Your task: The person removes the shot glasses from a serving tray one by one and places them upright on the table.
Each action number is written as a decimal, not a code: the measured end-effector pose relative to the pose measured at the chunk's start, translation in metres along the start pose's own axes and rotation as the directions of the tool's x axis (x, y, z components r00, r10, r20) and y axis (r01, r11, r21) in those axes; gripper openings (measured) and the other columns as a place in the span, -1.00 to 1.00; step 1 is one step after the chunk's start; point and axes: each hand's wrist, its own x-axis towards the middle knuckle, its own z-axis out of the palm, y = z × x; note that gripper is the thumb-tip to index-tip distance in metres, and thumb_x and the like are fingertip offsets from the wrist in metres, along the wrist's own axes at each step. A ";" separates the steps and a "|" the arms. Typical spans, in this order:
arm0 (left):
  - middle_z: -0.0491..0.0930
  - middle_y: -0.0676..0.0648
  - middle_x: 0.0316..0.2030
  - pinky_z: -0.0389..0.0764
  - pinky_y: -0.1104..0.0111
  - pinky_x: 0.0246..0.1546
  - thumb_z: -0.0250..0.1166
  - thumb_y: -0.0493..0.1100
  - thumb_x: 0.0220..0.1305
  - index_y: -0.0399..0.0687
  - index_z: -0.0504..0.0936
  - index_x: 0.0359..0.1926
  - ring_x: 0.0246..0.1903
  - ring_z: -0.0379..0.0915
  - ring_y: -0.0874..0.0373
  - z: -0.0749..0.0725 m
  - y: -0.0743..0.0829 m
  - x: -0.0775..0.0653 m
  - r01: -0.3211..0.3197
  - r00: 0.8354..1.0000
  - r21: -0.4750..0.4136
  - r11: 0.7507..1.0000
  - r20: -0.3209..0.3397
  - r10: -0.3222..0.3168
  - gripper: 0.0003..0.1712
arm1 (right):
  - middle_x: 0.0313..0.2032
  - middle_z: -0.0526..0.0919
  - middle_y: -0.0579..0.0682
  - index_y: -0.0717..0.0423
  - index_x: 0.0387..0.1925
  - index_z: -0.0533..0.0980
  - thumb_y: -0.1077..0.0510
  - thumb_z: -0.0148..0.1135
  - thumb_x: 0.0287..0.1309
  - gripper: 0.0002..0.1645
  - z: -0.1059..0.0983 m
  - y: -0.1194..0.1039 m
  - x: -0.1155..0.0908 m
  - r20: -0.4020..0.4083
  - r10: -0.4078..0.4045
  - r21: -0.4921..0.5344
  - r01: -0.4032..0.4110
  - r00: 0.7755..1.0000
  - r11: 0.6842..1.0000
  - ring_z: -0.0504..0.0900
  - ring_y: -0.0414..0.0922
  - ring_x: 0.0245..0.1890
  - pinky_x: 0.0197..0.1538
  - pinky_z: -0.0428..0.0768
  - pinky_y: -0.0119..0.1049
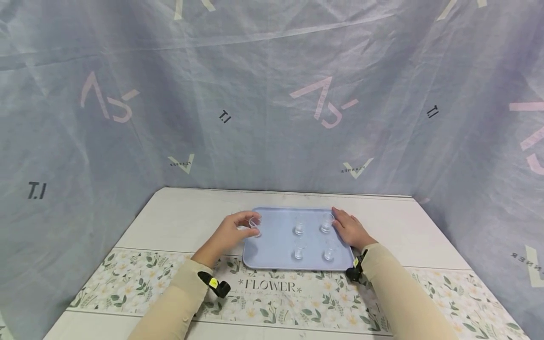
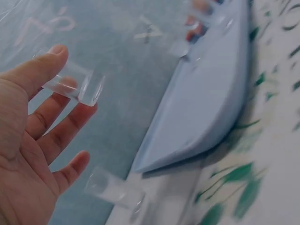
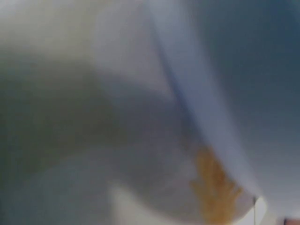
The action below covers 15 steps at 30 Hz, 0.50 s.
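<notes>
My left hand (image 1: 231, 232) pinches a small clear cup (image 2: 89, 86) between thumb and fingers, over the left side of a light blue tray (image 1: 274, 245). In the left wrist view the cup lies tilted in the grasp. My right hand (image 1: 350, 230) rests at the tray's right edge, fingers extended, beside a clear cup (image 1: 327, 224) in the far right of the tray. More clear cups stand on the tray: one far middle (image 1: 299, 227), one near middle (image 1: 299, 251) and one near right (image 1: 329, 252). The right wrist view is blurred and shows mostly the tray rim (image 3: 206, 103).
Another clear cup (image 2: 115, 190) appears outside the tray, below my left hand in the left wrist view. A floral strip (image 1: 272, 302) crosses the white table (image 1: 178, 208) in front of the tray. Grey-blue printed sheets (image 1: 263, 94) enclose the back and sides.
</notes>
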 end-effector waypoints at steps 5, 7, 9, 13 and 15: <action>0.68 -0.04 0.01 0.61 0.23 -0.09 0.47 -0.13 0.24 0.03 0.63 0.19 -0.08 0.58 0.08 -0.027 -0.003 0.001 0.013 0.992 0.054 0.998 -0.123 -0.007 -0.51 | 0.50 0.12 0.35 0.29 0.55 0.03 -0.04 -0.21 0.59 -0.28 0.000 0.001 0.000 0.008 0.006 -0.001 -0.006 1.000 1.000 0.01 0.31 0.51 0.50 -0.09 0.25; 0.68 -0.05 0.02 0.60 0.19 -0.07 0.46 -0.12 0.26 0.01 0.62 0.20 -0.07 0.59 0.06 -0.036 -0.004 0.001 0.017 0.986 0.079 0.997 -0.166 -0.004 -0.51 | 0.50 0.12 0.35 0.29 0.55 0.03 -0.03 -0.21 0.59 -0.28 -0.001 0.001 0.000 0.007 0.009 0.003 -0.009 1.000 1.000 0.01 0.31 0.52 0.50 -0.10 0.25; 0.67 -0.07 0.02 0.59 0.15 -0.05 0.46 -0.12 0.26 0.00 0.62 0.21 -0.06 0.59 0.03 -0.044 -0.006 0.001 0.035 0.979 0.091 0.995 -0.203 -0.016 -0.51 | 0.49 0.12 0.35 0.29 0.55 0.03 -0.02 -0.20 0.59 -0.29 -0.001 0.001 0.000 0.004 0.009 0.004 -0.009 1.000 1.000 0.01 0.31 0.51 0.50 -0.10 0.25; 0.66 -0.09 0.05 0.60 0.09 0.01 0.46 -0.08 0.27 -0.01 0.61 0.21 0.00 0.57 -0.03 -0.057 -0.015 0.001 0.082 0.967 0.092 0.992 -0.249 -0.057 -0.50 | 0.49 0.12 0.35 0.30 0.55 0.02 -0.01 -0.21 0.59 -0.29 -0.001 0.000 0.000 0.003 0.001 -0.006 -0.001 1.000 1.000 0.01 0.31 0.52 0.50 -0.09 0.25; 0.65 -0.10 0.07 0.60 0.08 0.04 0.45 -0.07 0.28 0.01 0.61 0.21 0.03 0.57 -0.05 -0.063 -0.022 0.002 0.111 0.958 0.086 0.990 -0.275 -0.083 -0.51 | 0.49 0.13 0.36 0.30 0.55 0.03 -0.01 -0.21 0.59 -0.29 -0.001 0.000 0.000 0.000 -0.003 -0.008 0.003 1.000 1.000 0.01 0.32 0.51 0.50 -0.09 0.26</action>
